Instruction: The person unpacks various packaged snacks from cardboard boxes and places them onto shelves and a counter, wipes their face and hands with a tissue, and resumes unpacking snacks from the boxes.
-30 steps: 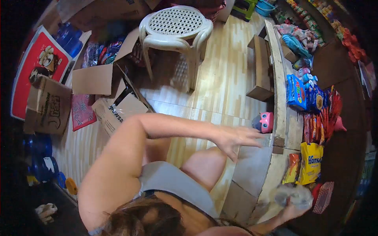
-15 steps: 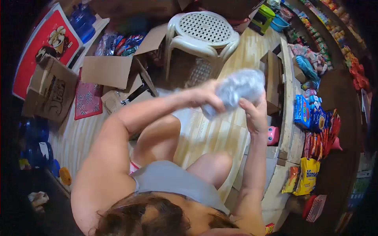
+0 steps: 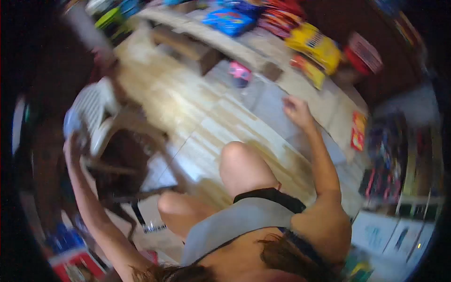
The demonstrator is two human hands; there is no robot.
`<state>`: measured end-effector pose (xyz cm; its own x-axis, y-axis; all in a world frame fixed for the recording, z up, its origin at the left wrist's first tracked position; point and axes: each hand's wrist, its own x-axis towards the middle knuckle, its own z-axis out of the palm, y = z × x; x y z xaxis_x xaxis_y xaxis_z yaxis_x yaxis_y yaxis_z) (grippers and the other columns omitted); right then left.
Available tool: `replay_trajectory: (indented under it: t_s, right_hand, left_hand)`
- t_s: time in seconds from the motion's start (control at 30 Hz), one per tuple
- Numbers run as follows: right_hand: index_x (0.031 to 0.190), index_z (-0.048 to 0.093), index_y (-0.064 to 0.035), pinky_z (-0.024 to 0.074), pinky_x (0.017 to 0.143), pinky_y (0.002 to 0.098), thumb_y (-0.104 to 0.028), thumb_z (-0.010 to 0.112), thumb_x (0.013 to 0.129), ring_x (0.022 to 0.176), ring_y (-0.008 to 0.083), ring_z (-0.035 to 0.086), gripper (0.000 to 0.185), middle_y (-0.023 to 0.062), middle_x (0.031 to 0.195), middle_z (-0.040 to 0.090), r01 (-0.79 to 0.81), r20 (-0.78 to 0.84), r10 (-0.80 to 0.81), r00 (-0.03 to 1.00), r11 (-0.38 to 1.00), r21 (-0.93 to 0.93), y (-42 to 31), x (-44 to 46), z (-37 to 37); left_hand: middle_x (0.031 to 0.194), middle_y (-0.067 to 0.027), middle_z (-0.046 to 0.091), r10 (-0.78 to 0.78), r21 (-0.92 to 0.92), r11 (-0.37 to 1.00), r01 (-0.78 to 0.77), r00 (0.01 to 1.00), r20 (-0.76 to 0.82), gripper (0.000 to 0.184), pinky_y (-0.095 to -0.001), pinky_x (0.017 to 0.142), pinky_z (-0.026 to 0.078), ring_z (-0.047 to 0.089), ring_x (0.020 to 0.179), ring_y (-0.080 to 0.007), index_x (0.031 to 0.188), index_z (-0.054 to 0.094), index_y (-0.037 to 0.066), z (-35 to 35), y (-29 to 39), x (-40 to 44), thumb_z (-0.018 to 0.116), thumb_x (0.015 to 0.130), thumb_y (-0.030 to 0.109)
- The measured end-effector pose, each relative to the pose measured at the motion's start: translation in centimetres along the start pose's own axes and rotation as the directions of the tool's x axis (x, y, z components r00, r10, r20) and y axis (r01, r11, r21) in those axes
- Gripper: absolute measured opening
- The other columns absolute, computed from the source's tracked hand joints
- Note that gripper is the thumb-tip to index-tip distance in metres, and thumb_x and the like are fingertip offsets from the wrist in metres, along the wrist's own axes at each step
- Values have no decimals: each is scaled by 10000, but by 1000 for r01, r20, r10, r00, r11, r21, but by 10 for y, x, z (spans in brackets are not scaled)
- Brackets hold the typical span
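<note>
The left hand [image 3: 71, 144] seems to pinch a blurred, pale bundle [image 3: 72, 123] just above it, beside the white chair [image 3: 96, 101], likely mid-carry and calling for steady support, while rightward the right hand [image 3: 297, 112] hangs empty, fingers loosely parted.

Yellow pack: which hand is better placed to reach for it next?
Right, I'd say: the right hand is nearer the yellow pack and looks empty; the left hand is across by the stool.
</note>
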<state>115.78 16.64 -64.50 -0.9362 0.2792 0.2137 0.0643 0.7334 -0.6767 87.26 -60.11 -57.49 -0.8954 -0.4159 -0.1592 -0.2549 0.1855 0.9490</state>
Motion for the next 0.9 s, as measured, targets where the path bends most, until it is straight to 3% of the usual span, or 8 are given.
replay_trajectory:
  t_s: [0.17,0.3,0.4,0.5,0.73,0.8,0.87,0.9]
  right_hand:
    - [980,645,-59,488,683,307,-69,623,703,734,179,617,278,86,784,642,-354,-580,307,754,935,34,31,-24,-107]
    - [1137,547,-53,476,747,306,-93,726,657,811,182,577,513,83,896,602,-494,-601,380,704,869,-29,95,-34,-156]
    - [1232,474,-81,425,896,386,-184,787,627,1026,282,531,688,148,1076,559,-296,-746,-171,644,843,-449,98,8,-173]
    - [1297,385,-50,332,1000,436,-311,844,556,1199,358,395,910,215,1230,457,-366,-827,-131,546,851,-377,83,57,-190]
    - [1320,211,23,327,1011,446,-302,915,412,1175,344,415,1194,218,1290,376,-182,-930,-16,367,979,-88,112,126,-192]
    - [1303,234,34,329,1012,441,-246,924,389,1150,348,428,1179,212,1263,391,-166,-934,-198,298,953,-255,148,135,-185]
    - [1269,271,60,328,1012,439,-258,936,380,1126,342,435,1155,206,1228,413,-113,-902,-301,309,930,-349,141,132,-182]
    - [1236,285,79,338,1004,436,-302,940,367,1115,331,443,1153,211,1213,421,-56,-871,-361,332,914,-401,146,134,-185]
  left_hand:
    - [1154,-110,524,154,516,852,-89,985,-84,577,-421,815,443,538,1009,-224,1176,529,26,7,6,21,666,726,360]
    - [1262,-118,454,323,891,451,60,919,-225,685,-516,850,403,502,1089,-261,1266,455,85,31,36,-17,666,714,431]
    - [1344,-125,401,390,951,242,194,878,-278,770,-586,877,374,476,1149,-289,1333,399,128,62,52,-62,666,704,484]
    - [1491,-117,188,505,975,152,161,835,-217,905,-755,875,231,303,1309,-353,1427,220,289,54,38,-45,633,685,601]
    - [1442,-177,280,792,929,-90,-359,540,286,841,-544,1009,297,289,1305,-377,1424,276,192,53,-5,-87,677,715,399]
    - [1382,-231,360,762,842,11,-539,550,342,674,-444,1045,290,326,1278,-403,1331,451,133,72,16,-142,690,728,314]
    - [1416,-221,314,664,893,21,-450,674,324,627,-421,1074,245,296,1304,-381,1314,465,118,97,39,-187,681,744,268]
    - [1451,-195,258,711,864,3,-503,609,352,649,-426,1075,245,275,1315,-381,1319,451,110,101,32,-187,691,740,277]
